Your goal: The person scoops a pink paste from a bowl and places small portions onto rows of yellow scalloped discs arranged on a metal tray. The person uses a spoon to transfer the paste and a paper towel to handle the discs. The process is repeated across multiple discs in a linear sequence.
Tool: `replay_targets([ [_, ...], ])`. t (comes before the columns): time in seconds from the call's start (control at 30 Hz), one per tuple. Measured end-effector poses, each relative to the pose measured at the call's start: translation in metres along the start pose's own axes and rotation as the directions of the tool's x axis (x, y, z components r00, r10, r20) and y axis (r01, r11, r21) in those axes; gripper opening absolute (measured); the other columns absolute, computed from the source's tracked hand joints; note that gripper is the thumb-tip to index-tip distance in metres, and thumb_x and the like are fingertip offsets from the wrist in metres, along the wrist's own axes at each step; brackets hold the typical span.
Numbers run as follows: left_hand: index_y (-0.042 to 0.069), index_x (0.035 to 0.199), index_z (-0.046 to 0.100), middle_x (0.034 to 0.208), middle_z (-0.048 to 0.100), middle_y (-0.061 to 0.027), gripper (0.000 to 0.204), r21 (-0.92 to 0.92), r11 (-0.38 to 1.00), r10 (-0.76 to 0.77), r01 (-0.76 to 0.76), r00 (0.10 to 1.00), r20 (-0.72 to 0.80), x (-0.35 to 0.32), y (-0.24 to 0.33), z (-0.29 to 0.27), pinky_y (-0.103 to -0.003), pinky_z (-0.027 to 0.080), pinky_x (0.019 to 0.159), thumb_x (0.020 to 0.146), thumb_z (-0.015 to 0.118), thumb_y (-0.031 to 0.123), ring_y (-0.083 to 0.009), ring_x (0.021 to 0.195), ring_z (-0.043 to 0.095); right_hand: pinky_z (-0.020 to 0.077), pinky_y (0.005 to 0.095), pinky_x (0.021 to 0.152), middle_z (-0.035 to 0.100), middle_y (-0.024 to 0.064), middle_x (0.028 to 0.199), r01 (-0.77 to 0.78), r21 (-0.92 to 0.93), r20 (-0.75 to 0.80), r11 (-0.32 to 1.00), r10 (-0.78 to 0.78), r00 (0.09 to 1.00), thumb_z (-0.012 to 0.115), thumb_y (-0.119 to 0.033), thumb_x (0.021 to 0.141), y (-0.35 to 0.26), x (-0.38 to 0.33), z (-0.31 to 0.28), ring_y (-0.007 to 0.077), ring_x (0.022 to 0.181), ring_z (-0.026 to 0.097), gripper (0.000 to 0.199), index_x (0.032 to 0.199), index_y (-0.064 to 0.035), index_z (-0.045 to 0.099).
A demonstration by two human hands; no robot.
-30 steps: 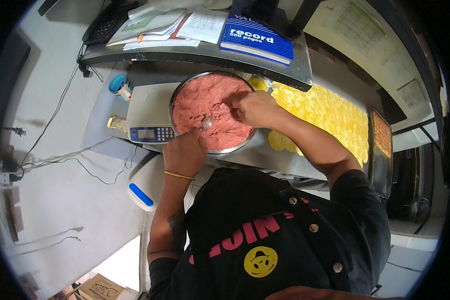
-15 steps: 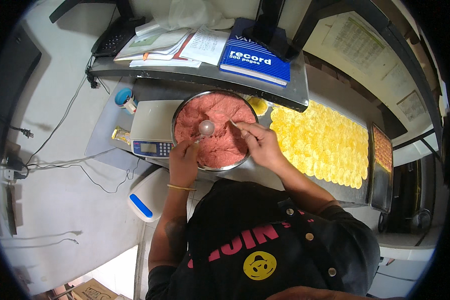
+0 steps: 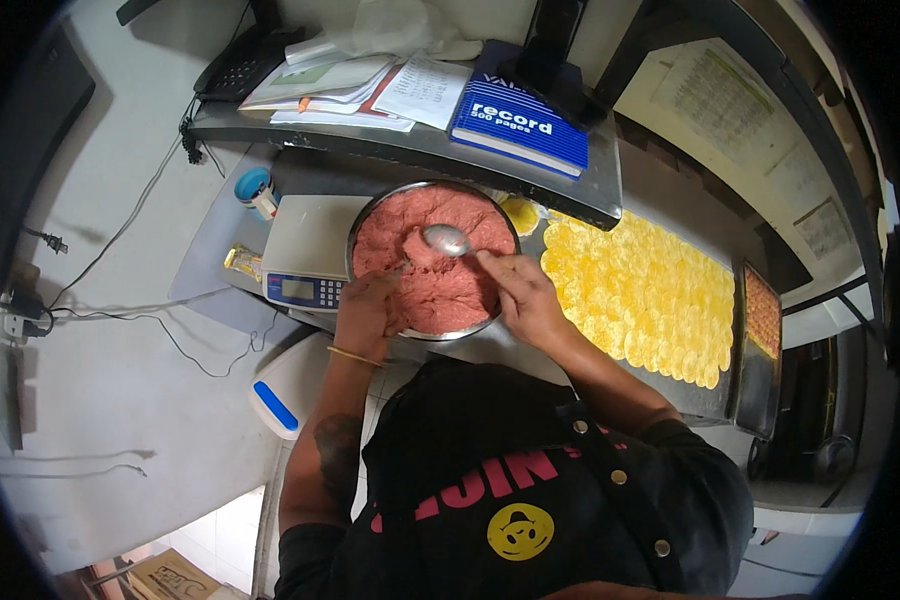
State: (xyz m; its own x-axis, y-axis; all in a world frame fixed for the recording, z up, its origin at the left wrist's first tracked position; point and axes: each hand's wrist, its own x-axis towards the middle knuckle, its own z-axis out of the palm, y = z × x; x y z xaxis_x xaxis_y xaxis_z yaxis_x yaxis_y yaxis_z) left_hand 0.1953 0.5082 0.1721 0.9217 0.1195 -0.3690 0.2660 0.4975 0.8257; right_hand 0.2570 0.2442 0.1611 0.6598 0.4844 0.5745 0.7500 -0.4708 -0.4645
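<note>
A round metal bowl holds a mass of pink ground meat. My right hand, at the bowl's right rim, grips the handle of a metal spoon, its oval back shining above the meat. My left hand is closed at the lower left rim on a second spoon, of which only a bit of handle shows; a lump of meat covers its head. To the right of the bowl, overlapping yellow discs lie in rows on the counter.
A digital scale sits directly left of the bowl, beside a blue-rimmed cup and a small yellow packet. Above the far side hangs a shelf edge with papers and a blue book. A dark tray stands far right.
The right-hand spoon has come up out of the meat and moved left, its bowl now in full view. The left-hand spoon's round head, bare before, is now hidden by meat.
</note>
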Motion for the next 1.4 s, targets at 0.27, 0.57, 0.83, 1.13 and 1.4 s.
replay_targets([
  [0.27, -0.001, 0.089, 0.073, 0.064, 0.056, 0.0007, 0.016, 0.419, 0.844, 0.381, -0.333, 0.924, -0.033, 0.018, -0.019, 0.003, -0.03, 0.038, 0.052, 0.094, 0.064, 0.011, -0.0073, 0.058, 0.049, 0.0585, 0.0439, 0.084, 0.065, 0.0151, 0.106, 0.071, 0.01, 0.077, 0.997, -0.071, 0.994, 0.065, 0.008, 0.086, 0.001, -0.005, 0.017, 0.0348, 0.097, 0.067, 0.065, 0.148, -0.0109, 0.062],
  [0.57, 0.002, 0.09, 0.073, 0.067, 0.056, 0.0014, 0.018, 0.265, 0.895, 0.404, -0.36, 0.905, -0.133, 0.011, -0.018, 0.02, -0.028, 0.035, 0.048, 0.097, 0.059, 0.009, -0.0061, 0.053, 0.045, 0.0571, 0.0413, 0.085, 0.065, 0.0166, 0.106, 0.004, 0.141, -0.055, 0.99, 0.004, 0.998, 0.062, 0.009, 0.089, -0.014, 0.001, 0.027, 0.0347, 0.097, 0.067, 0.058, 0.145, -0.0079, 0.065],
  [0.83, 0.005, 0.1, 0.069, 0.067, 0.049, 0.0062, 0.007, -0.125, 0.983, 0.125, -0.133, 0.99, -0.068, -0.001, -0.002, 0.015, -0.024, 0.031, 0.046, 0.1, 0.065, 0.011, -0.0043, 0.052, 0.041, 0.0571, 0.041, 0.088, 0.065, 0.0159, 0.11, 0.009, 0.053, -0.007, 0.999, -0.008, 1.0, 0.065, 0.008, 0.089, 0.012, -0.007, 0.027, 0.0348, 0.1, 0.067, 0.059, 0.146, -0.0102, 0.065],
  [1.13, 0.006, 0.09, 0.066, 0.065, 0.053, 0.0027, 0.012, 0.198, 0.98, 0.019, -0.029, 0.998, 0.053, 0.0, 0.017, -0.005, -0.026, 0.033, 0.042, 0.099, 0.065, 0.015, -0.0073, 0.047, 0.044, 0.0577, 0.0413, 0.092, 0.066, 0.0144, 0.113, 0.097, 0.013, 0.073, 0.995, -0.097, 0.993, 0.067, 0.007, 0.087, 0.044, 0.007, 0.001, 0.0354, 0.104, 0.067, 0.066, 0.147, -0.0193, 0.065],
  [1.4, 0.007, 0.086, 0.065, 0.064, 0.055, 0.0017, 0.017, 0.217, 0.976, 0.016, -0.038, 0.995, 0.103, 0.007, 0.019, -0.011, -0.026, 0.035, 0.042, 0.098, 0.066, 0.019, -0.0073, 0.046, 0.043, 0.0588, 0.0449, 0.092, 0.063, 0.013, 0.119, 0.228, -0.126, 0.208, 0.966, -0.199, 0.958, 0.07, 0.003, 0.084, 0.058, 0.013, -0.007, 0.0358, 0.108, 0.065, 0.073, 0.152, -0.0221, 0.06],
])
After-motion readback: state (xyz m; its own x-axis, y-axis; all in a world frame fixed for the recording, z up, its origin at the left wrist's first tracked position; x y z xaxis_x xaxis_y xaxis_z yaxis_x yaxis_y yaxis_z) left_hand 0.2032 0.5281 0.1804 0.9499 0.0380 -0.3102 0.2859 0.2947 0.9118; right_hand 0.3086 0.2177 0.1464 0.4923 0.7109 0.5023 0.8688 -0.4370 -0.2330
